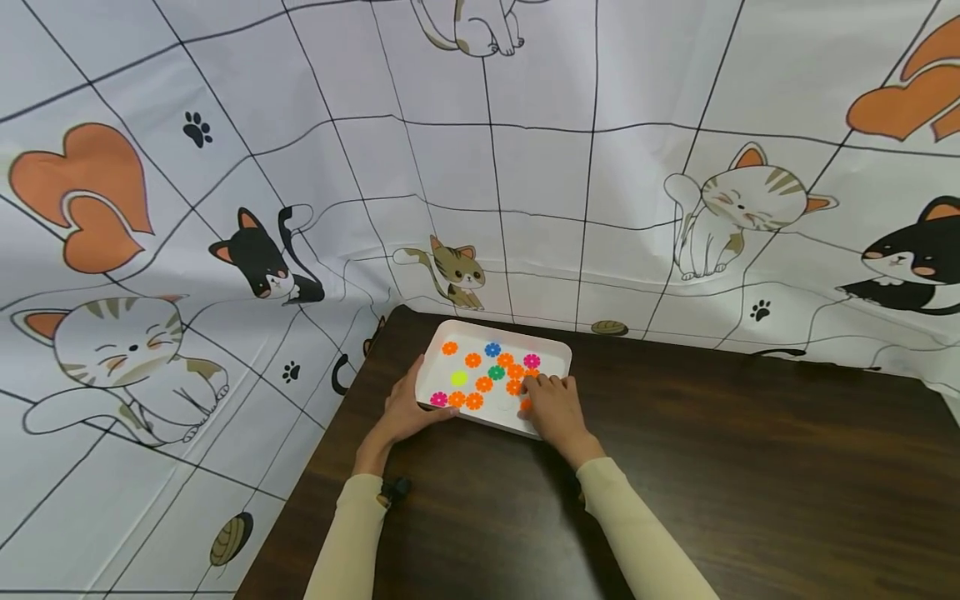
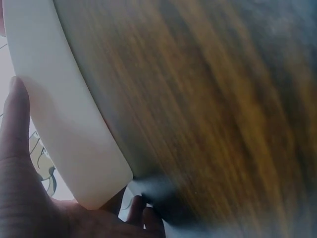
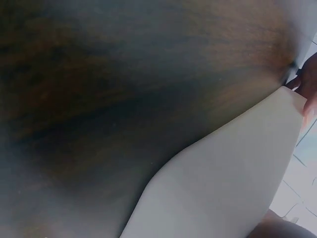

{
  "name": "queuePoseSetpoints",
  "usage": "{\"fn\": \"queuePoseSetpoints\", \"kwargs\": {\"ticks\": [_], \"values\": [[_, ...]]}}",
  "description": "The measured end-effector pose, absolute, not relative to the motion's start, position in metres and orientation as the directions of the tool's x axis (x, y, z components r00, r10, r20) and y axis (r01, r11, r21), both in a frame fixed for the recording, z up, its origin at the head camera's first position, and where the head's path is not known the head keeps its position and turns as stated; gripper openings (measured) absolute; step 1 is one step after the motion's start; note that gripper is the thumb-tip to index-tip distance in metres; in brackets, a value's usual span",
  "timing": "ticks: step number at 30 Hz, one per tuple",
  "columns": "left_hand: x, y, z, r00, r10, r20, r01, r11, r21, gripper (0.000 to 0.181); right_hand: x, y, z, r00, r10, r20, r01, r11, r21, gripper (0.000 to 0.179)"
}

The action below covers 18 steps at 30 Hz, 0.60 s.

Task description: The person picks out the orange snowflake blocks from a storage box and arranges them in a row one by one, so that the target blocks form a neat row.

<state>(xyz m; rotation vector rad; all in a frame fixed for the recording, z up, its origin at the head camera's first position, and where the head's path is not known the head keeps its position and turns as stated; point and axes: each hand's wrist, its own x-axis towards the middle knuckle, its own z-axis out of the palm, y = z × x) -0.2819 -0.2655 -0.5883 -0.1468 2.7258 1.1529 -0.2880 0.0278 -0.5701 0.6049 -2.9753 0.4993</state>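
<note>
We're clasping the tray (image 1: 495, 414) with left grip (image 1: 405, 411), while right grip (image 1: 557, 408), hold unreadable, sits nearer, just right of most orange flowers (image 1: 513, 387).

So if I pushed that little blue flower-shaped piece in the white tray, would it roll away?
Probably not: the little blue flower-shaped piece seems to lie flat, so it would likely slide instead. It's probably light, since it looks tiny beside the shallow white rectangular tray. The tray's raised walls would likely stop it sliding out.

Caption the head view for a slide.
Left hand holding the left end of a white tray of bright flower-shaped pieces, right hand reaching into its right side, on a dark table.
</note>
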Motion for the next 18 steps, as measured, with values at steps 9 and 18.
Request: {"fn": "queuePoseSetpoints", "kwargs": {"ticks": [9, 18], "values": [[-0.283, -0.261, -0.592, -0.979, -0.032, -0.202, -0.168, 0.691, 0.703, 0.127, -0.286, 0.033, -0.564, -0.915, -0.379, 0.139, -0.404, 0.842, -0.357, 0.008], [-0.284, -0.264, -0.59, -0.975, -0.029, -0.219, -0.179, 0.687, 0.704, 0.129, -0.286, 0.04, -0.548, -0.923, -0.364, 0.123, -0.381, 0.826, -0.416, 0.01]]}}
